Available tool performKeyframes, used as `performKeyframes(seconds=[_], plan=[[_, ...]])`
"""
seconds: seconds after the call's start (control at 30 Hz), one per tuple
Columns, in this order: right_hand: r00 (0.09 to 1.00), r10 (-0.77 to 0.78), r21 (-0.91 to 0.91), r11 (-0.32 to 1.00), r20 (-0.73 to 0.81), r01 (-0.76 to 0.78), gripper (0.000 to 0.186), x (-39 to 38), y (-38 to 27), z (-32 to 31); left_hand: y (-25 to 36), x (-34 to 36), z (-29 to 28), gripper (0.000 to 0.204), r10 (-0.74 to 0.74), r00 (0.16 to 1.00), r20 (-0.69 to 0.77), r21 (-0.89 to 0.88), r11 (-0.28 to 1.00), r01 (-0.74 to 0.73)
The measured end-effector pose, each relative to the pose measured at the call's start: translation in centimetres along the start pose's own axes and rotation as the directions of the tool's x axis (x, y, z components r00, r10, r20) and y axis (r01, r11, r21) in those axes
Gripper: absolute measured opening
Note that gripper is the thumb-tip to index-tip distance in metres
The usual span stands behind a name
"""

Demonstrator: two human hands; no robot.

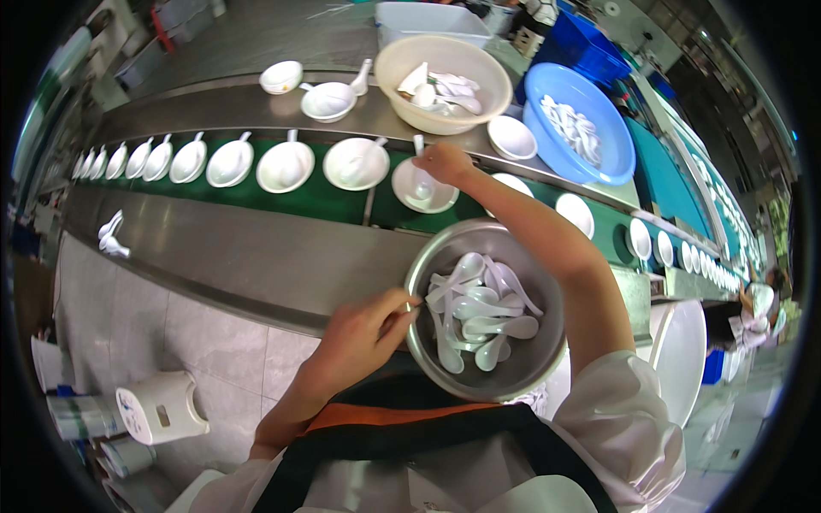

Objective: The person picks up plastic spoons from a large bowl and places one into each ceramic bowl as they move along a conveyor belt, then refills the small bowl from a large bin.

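Observation:
My right hand [445,164] reaches over the green conveyor belt with its fingers closed on the handle of a white spoon [422,190]. The spoon's bowl end rests inside a white bowl [445,198] on the belt. Close to my body, a steel basin [547,359] holds several loose white spoons [479,308]. My left hand [363,335] pinches the basin's left rim. On the belt to the left, more white bowls [285,175] stand in a row, each with a spoon in it. Right of my hand, a white bowl [574,214] sits partly behind my forearm.
Beyond the belt, a cream basin [393,90] and a blue basin [623,154] hold more spoons. Several white bowls [329,101] stand on the far steel ledge. Some spoons [111,235] lie on the near steel counter [282,256]. A white stool [158,409] stands on the floor.

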State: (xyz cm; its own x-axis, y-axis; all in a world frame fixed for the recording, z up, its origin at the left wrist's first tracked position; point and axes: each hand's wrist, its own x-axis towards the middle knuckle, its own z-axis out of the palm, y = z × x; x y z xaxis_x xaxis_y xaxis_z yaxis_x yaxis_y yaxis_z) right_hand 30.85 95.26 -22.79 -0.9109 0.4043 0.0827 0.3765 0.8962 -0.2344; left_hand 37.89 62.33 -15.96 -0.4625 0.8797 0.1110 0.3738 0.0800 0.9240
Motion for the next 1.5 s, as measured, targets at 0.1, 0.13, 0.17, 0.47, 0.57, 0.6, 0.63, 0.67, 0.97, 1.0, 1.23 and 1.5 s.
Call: performKeyframes(seconds=[0.1,0.13,0.17,0.47,0.57,0.6,0.63,0.67,0.97,1.0,1.23,1.5], plan=[[0.984,-0.145,0.053,0.987,-0.106,0.152,0.016,-2.4,-1.2,-3.2,0.7,3.2,1.7,0.016,0.375,0.919,0.120,0.124,0.913,-0.389],[0.977,-0.189,0.147,0.968,-0.098,0.202,0.014,-3.8,-1.9,-5.0,0.6,3.7,2.0,0.015,0.374,0.902,0.215,0.237,0.876,-0.419],[0.967,-0.235,0.240,0.937,-0.103,0.253,0.012,-5.5,-2.9,-6.8,0.1,3.9,2.4,0.015,0.362,0.887,0.288,0.328,0.833,-0.446],[0.757,-0.593,-0.083,0.770,0.275,0.633,0.043,-20.7,-1.1,-5.1,-2.0,5.5,8.1,0.008,0.220,0.590,0.776,0.427,0.506,-0.750],[0.776,-0.412,-0.088,0.856,0.478,0.509,0.047,-20.9,-1.8,-5.1,-2.7,6.1,9.2,0.013,0.119,0.555,0.824,0.429,0.510,-0.746],[0.788,-0.397,-0.101,0.863,0.471,0.495,0.047,-21.1,-1.9,-5.6,-2.4,6.4,8.8,0.014,0.102,0.514,0.852,0.391,0.528,-0.754],[0.799,-0.329,-0.076,0.905,0.503,0.420,0.046,-21.0,-1.9,-6.3,-2.3,6.6,8.4,0.015,0.085,0.472,0.877,0.355,0.548,-0.758],[0.803,-0.262,-0.053,0.938,0.535,0.342,0.045,-20.8,-1.8,-7.4,-2.5,6.6,7.9,0.013,0.142,0.475,0.869,0.325,0.561,-0.762],[0.954,-0.150,0.539,0.842,0.260,-0.014,0.029,-15.9,2.9,-12.5,-1.4,7.6,5.7,0.019,0.115,0.487,0.866,0.197,0.816,-0.544],[0.978,-0.054,0.544,0.837,0.203,-0.067,0.029,-14.5,3.5,-12.2,-1.3,7.7,5.7,0.020,0.095,0.479,0.873,0.202,0.823,-0.531],[0.948,0.231,0.557,0.768,0.219,-0.316,0.028,-6.9,6.2,-5.8,-0.9,7.9,5.3,0.018,0.148,0.669,0.728,0.273,0.833,-0.482],[0.903,0.396,0.564,0.712,0.168,-0.417,0.038,-9.1,9.3,-7.5,-2.1,7.8,1.4,0.016,0.244,0.885,0.396,0.003,0.964,-0.266]])
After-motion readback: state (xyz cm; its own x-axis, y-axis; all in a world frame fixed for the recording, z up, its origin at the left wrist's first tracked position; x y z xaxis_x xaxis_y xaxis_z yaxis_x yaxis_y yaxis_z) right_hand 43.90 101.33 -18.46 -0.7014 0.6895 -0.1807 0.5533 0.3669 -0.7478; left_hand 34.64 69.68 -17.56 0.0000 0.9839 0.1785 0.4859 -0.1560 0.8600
